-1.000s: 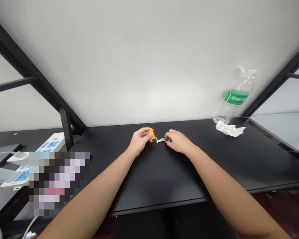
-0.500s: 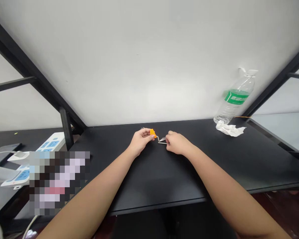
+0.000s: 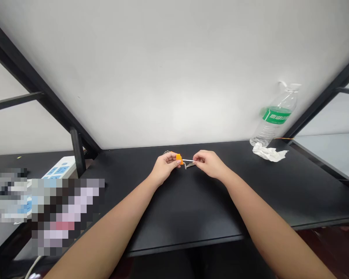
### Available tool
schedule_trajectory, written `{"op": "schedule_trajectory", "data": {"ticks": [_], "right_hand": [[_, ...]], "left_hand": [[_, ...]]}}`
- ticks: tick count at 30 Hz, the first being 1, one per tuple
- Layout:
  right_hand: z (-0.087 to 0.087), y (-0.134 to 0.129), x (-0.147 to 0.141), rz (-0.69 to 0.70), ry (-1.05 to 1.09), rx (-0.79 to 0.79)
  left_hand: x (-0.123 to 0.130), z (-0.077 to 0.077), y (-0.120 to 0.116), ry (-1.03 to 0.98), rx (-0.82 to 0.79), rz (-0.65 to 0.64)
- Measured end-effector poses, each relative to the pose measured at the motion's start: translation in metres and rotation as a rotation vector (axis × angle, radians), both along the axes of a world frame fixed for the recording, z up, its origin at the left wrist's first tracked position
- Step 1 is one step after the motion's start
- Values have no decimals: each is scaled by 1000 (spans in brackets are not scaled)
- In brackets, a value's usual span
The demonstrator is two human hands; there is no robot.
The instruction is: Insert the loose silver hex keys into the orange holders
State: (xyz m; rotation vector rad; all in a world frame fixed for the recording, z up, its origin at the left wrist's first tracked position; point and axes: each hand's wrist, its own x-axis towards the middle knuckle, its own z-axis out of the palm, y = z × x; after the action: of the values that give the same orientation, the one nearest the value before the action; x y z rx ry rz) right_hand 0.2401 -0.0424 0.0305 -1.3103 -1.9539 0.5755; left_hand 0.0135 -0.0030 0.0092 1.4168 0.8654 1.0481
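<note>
Over the black tabletop (image 3: 180,217), my left hand (image 3: 163,166) pinches an orange holder (image 3: 179,159) with thin metal rods, which look like hex keys, sticking out on its left side. My right hand (image 3: 208,162) is just to the right, thumb and fingers closed on the end of a straight metal rod (image 3: 188,160) that reaches to the holder. A bent metal key (image 3: 185,166) hangs below the holder, and more thin metal pieces (image 3: 190,165) show under the right fingers.
A clear bottle with a green label (image 3: 276,115) leans on the wall at the right, with crumpled white tissue (image 3: 269,152) before it. White power strips (image 3: 64,164) and a blurred patch are at the left, beside black frame bars (image 3: 78,147).
My right hand has risen slightly and shifted its grip to a straight rod now level with the orange holder. The bent key has turned to point downward. My left hand still holds the orange holder.
</note>
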Motion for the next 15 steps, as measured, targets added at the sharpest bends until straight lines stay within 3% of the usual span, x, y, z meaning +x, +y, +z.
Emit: {"op": "schedule_trajectory", "data": {"ticks": [7, 15], "right_hand": [[2, -2, -7, 21, 3, -43], [-10, -1, -21, 88, 200, -207]], "left_hand": [[0, -6, 2, 43, 21, -77], [3, -7, 0, 70, -18, -101]]}}
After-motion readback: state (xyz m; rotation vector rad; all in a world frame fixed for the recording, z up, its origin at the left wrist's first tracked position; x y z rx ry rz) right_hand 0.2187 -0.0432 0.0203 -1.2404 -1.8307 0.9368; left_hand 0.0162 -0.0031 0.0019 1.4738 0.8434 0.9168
